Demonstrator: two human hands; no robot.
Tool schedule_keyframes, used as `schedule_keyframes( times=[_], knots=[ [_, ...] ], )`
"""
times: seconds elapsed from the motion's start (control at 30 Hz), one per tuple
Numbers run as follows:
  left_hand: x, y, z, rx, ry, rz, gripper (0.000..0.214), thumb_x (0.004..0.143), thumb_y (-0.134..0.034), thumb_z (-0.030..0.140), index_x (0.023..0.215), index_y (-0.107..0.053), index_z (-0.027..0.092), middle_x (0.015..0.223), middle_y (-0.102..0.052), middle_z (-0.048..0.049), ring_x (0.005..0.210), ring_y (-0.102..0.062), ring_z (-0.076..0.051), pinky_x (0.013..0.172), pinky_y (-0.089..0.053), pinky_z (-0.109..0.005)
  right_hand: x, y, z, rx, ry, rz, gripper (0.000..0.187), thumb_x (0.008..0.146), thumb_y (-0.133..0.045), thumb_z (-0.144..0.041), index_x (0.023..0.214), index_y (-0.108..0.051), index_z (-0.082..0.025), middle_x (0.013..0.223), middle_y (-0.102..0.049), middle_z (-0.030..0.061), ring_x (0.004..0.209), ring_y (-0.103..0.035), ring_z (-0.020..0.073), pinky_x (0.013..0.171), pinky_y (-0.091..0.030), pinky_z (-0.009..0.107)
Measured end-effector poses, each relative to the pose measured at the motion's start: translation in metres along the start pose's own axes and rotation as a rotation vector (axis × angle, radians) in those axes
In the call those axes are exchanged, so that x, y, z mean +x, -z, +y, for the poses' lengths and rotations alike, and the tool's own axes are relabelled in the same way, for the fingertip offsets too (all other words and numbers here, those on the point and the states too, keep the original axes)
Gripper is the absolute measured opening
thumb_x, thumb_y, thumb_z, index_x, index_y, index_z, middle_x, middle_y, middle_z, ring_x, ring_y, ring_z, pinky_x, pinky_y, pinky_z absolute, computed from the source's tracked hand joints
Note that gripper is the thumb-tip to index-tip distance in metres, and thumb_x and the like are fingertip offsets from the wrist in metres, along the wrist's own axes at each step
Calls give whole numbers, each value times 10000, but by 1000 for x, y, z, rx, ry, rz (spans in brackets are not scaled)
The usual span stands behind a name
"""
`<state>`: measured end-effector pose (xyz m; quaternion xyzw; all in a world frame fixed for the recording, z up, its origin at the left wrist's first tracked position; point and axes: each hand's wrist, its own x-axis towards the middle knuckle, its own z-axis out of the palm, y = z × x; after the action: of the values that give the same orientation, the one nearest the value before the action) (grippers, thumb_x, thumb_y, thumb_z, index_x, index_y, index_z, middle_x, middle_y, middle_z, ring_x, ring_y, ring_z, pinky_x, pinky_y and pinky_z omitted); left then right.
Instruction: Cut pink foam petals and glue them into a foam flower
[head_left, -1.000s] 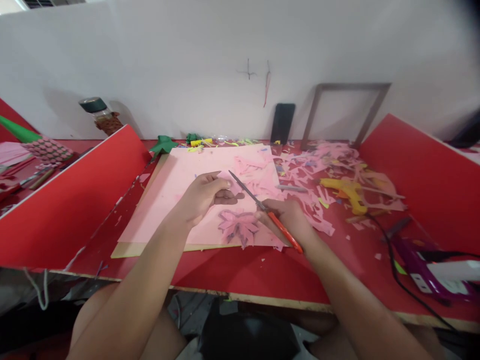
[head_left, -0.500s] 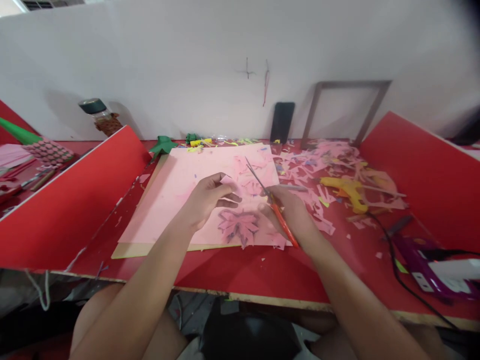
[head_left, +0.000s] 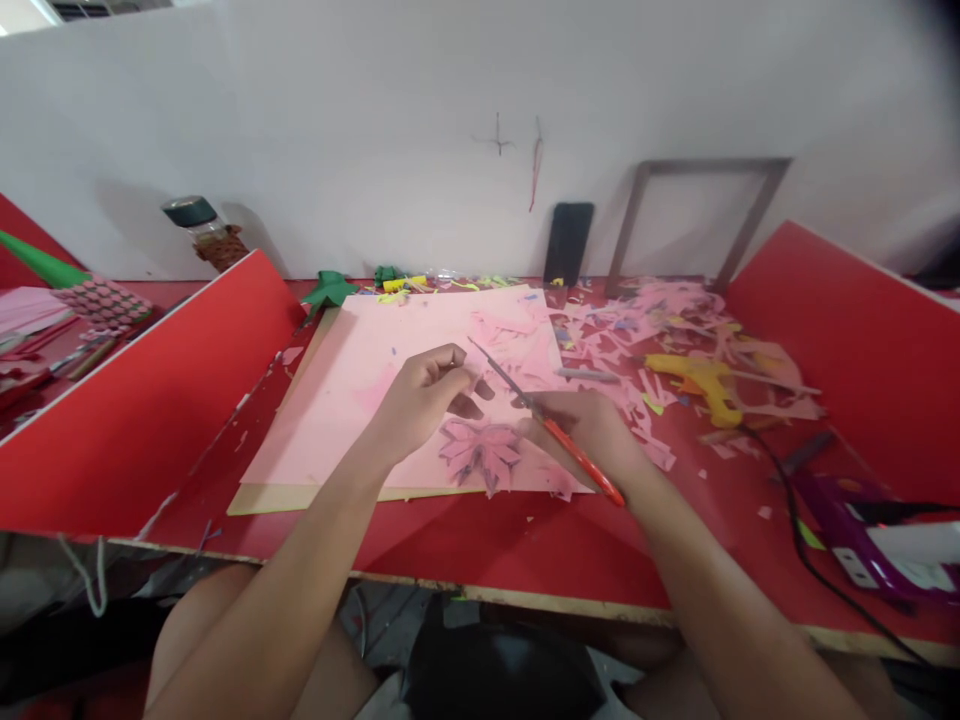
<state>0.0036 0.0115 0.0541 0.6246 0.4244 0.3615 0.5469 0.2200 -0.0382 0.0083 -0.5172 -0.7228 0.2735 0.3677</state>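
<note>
My right hand [head_left: 581,425] is wrapped round scissors [head_left: 570,448] with red-orange handles; their blades point up and left, toward my other hand. My left hand [head_left: 435,390] is closed in a pinch above the pink sheets [head_left: 315,430]. A small piece of pink paper [head_left: 474,372] is at its fingertips, mostly hidden and hard to tell from the pink behind. Just below both hands, a pink paper flower [head_left: 480,452] with dark-edged petals lies on the sheets. Loose pink cuttings [head_left: 502,325] are scattered on them beyond the blades.
Pink scraps [head_left: 652,310] litter the red table around a yellow glue gun [head_left: 697,385], whose black cord runs to the front edge. A dark phone [head_left: 568,245] and a frame [head_left: 637,220] lean on the wall. Red dividers [head_left: 150,400] stand at both sides; a purple-and-white device [head_left: 885,550] lies right.
The scissors have swung lower and leftward, their tips now closer to my left hand. My left hand has turned slightly, so the pink piece in it shows less.
</note>
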Motion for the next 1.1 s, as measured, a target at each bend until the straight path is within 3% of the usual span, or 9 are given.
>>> schedule_keyframes(
  times=[0.1, 0.23, 0.4, 0.8, 0.97, 1.1],
  knots=[
    [-1, 0, 0, 90, -70, 6, 158, 858, -592, 245, 716, -587, 176, 869, -688, -26, 718, -668, -151, 711, -548, -309, -1, 2, -4, 71, -31, -79, 400, 855, -673, -519, 849, -765, -130, 605, -588, 9, 537, -496, 126, 497, -357, 241],
    [-1, 2, -2, 121, -72, 3, 161, 866, -594, 257, 727, -596, 176, 843, -680, -21, 745, -675, -159, 748, -544, -326, -1, 2, -7, 201, -97, -110, 435, 817, -702, -544, 898, -773, -123, 580, -512, -13, 516, -420, 107, 469, -326, 233],
    [-1, 5, -1, 120, -71, 2, 150, 880, -600, 278, 776, -626, 174, 885, -691, -31, 763, -678, -163, 771, -553, -344, -1, 1, -10, 256, -120, -113, 439, 818, -686, -560, 822, -757, -127, 577, -503, -7, 529, -437, 112, 474, -332, 232],
    [0, 5, -2, 49, -29, -22, 228, 867, -637, 367, 754, -579, 178, 904, -707, -52, 785, -717, -189, 737, -586, -324, 0, 2, -4, 160, -20, -90, 420, 848, -665, -552, 774, -740, -145, 561, -465, -24, 519, -369, 99, 474, -296, 236],
    [0, 6, -2, 52, -26, -33, 250, 878, -639, 401, 778, -593, 177, 978, -723, -74, 788, -719, -191, 728, -587, -319, 1, 0, 4, 89, 14, -64, 419, 851, -668, -553, 758, -729, -148, 566, -507, -15, 518, -425, 106, 477, -333, 228],
    [-1, 6, 0, 42, -16, -30, 292, 884, -649, 410, 736, -557, 176, 1020, -723, -78, 786, -719, -189, 728, -587, -321, 3, -1, 13, -45, 33, 32, 383, 875, -648, -518, 766, -736, -162, 581, -578, 5, 526, -496, 128, 501, -371, 238]
  ],
)
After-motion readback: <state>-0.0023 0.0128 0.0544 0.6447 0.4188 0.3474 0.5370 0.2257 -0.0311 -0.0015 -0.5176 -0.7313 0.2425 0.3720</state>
